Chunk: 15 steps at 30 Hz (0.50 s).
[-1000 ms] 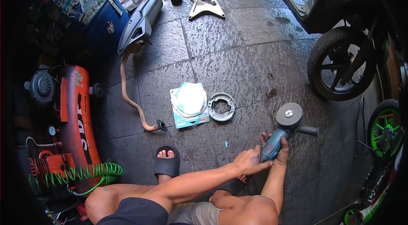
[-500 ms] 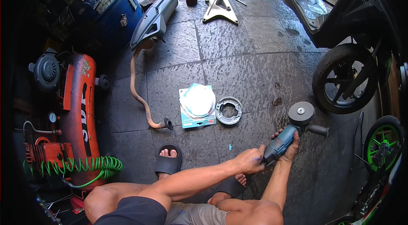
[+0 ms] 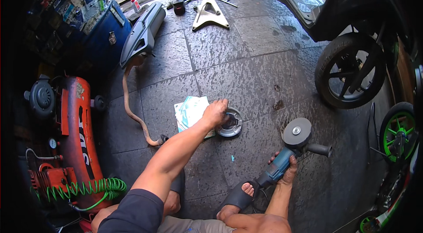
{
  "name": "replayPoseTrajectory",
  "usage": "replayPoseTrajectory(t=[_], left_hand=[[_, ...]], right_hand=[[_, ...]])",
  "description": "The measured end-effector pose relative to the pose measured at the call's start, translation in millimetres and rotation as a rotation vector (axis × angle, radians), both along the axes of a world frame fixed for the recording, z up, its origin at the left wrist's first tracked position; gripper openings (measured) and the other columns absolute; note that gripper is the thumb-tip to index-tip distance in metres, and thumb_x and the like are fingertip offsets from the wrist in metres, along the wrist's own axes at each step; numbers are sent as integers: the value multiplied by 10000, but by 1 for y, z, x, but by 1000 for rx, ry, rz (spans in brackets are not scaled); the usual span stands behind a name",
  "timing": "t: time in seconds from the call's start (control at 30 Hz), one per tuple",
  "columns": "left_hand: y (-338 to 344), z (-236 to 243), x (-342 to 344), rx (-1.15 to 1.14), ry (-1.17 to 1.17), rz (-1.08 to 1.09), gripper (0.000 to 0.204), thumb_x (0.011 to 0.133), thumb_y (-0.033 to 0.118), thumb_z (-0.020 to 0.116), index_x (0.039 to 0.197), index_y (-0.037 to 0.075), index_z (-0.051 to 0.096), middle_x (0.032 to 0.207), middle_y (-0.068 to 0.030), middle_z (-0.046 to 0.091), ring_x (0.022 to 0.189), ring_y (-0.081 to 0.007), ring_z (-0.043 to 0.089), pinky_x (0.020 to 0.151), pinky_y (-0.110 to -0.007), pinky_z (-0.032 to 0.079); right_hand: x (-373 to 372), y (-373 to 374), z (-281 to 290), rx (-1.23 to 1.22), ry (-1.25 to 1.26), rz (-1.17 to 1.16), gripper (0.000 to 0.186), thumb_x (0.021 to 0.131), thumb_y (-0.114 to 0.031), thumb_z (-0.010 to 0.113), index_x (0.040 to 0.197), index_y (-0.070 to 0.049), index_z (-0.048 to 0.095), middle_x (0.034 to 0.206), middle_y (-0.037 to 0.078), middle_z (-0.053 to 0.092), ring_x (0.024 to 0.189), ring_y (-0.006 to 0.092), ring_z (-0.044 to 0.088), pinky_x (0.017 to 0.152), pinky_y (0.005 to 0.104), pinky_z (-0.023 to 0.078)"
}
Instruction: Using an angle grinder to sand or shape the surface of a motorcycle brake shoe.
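Note:
My left hand [image 3: 215,112] reaches to the left rim of a metal brake-shoe ring [image 3: 232,128] on the floor, its fingers curled at the rim; what they grip is hidden. A white-and-turquoise package [image 3: 187,114] lies beside it, partly under my wrist. My right hand [image 3: 287,169] is shut on a teal angle grinder [image 3: 278,164] with a grey disc [image 3: 296,132] and a black side handle [image 3: 318,148], held beside my sandalled right foot [image 3: 235,197].
An exhaust [image 3: 145,35] lies left, near a red compressor [image 3: 77,101] and a blue barrel [image 3: 103,30]. A drill [image 3: 178,4], glue bottle [image 3: 135,4] and bracket [image 3: 207,17] lie ahead. A black scooter [image 3: 348,68] and green-wheeled bike [image 3: 392,131] stand right.
My left hand has left the grinder and moved forward and left to the brake-shoe ring. My right hand keeps hold of the grinder, now slightly lower and left in view.

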<state>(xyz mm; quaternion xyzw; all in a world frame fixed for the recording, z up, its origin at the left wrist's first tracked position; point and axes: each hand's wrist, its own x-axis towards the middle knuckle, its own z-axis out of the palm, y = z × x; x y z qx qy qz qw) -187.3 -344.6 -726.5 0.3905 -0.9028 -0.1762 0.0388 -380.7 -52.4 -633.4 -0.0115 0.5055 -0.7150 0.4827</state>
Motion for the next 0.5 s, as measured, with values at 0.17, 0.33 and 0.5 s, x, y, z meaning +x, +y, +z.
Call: replayPoseTrajectory(t=[0.17,0.33,0.5], left_hand=[[12,26,7,798,340,379,479,809,284,753,1153,0,581,1019,-191,691,853,-348,669,714,-422,536],[34,40,6,1792,854,739,332,999,335,522,1138,57,640,1036,-91,678,861,-193,615,791,-340,457],[50,23,7,1950,1039,652,224,1009,222,522,1091,47,635,993,-80,674,820,-181,605,757,-333,473]], right_hand=[[11,9,3,5,-75,-1,646,776,-500,762,1081,42,589,952,139,637,811,271,674,742,428,584],[18,13,5,42,20,52,623,771,-443,773,1095,54,584,963,147,647,797,267,692,713,412,601],[29,10,23,78,143,114,643,744,-329,802,1198,43,539,963,148,640,794,259,696,708,394,605]])
